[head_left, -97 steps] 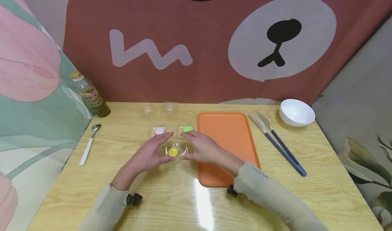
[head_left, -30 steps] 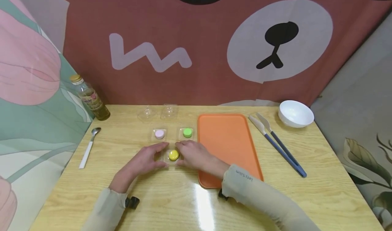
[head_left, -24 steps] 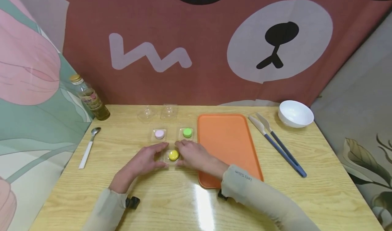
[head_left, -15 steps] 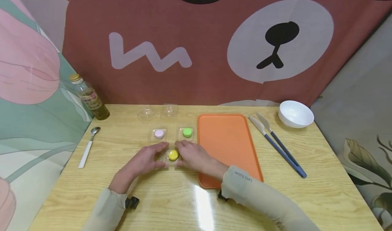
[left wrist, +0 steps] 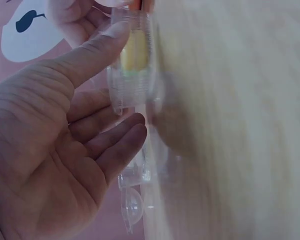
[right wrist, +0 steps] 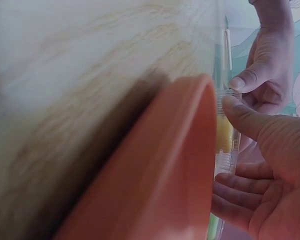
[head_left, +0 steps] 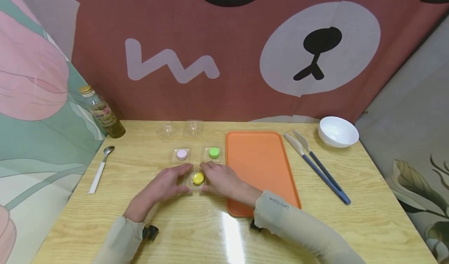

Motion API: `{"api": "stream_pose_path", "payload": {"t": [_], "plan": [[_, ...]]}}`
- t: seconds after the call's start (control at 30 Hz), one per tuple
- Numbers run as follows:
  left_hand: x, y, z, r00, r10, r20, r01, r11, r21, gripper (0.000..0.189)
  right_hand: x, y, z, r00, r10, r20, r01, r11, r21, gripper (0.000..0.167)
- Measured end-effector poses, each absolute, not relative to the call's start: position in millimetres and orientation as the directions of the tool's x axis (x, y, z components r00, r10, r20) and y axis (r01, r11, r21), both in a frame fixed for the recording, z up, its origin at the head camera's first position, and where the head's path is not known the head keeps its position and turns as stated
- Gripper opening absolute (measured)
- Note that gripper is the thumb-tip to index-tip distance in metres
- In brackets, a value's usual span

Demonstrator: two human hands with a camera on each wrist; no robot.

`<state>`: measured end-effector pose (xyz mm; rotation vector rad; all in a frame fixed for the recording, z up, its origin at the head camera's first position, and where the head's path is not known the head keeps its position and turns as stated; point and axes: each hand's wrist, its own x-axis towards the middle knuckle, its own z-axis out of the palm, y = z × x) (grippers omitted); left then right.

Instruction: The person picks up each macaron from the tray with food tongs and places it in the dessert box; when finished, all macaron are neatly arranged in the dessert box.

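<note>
A yellow macaron (head_left: 198,178) sits in a small clear plastic box (left wrist: 132,92) on the wooden table. My left hand (head_left: 163,184) holds the left side of this box, its thumb on the near wall in the left wrist view and its fingers toward the far side. From the right, my right hand (head_left: 222,178) grips the same box, thumb in front and the other fingers behind. Just beyond the hands, a pink macaron (head_left: 182,154) and a green macaron (head_left: 214,152) lie in two more clear boxes.
Two clear domed plastic pieces (head_left: 193,127) are at the back edge. An orange tray (head_left: 257,170) lies under my right forearm. Further right are blue-handled tongs (head_left: 320,172) and a white bowl (head_left: 338,131). At left stand an oil bottle (head_left: 106,116) and a white-handled spoon (head_left: 99,174).
Since the oldest frame, both hands have come closer together round the yellow macaron's box, the right hand moving left and uncovering the green macaron. Over the last second the hands have barely moved.
</note>
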<state>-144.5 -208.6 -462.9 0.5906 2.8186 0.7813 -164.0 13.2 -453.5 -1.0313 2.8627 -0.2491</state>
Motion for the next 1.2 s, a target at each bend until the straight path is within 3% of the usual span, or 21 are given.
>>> {"api": "stream_pose_path", "payload": {"t": [0.8, 1.03, 1.2], "plan": [[-145.4, -224.0, -443.2, -0.893, 0.45, 0.003, 0.396, 0.784, 0.477, 0.085, -166.5, 18.7, -450.0, -0.735, -0.677, -0.038, -0.65, 0.719, -0.247, 0.069], [-146.3, -221.9, -440.2, -0.905, 0.424, 0.039, 0.384, 0.772, 0.507, 0.076, -165.7, 23.0, -445.3, -0.759, -0.647, -0.075, -0.608, 0.746, -0.271, 0.081], [-143.6, -220.7, -443.7, -0.904, 0.426, 0.021, 0.372, 0.763, 0.529, 0.075, -177.1, 31.0, -427.7, -0.796, -0.599, -0.089, -0.536, 0.765, -0.357, 0.082]]}}
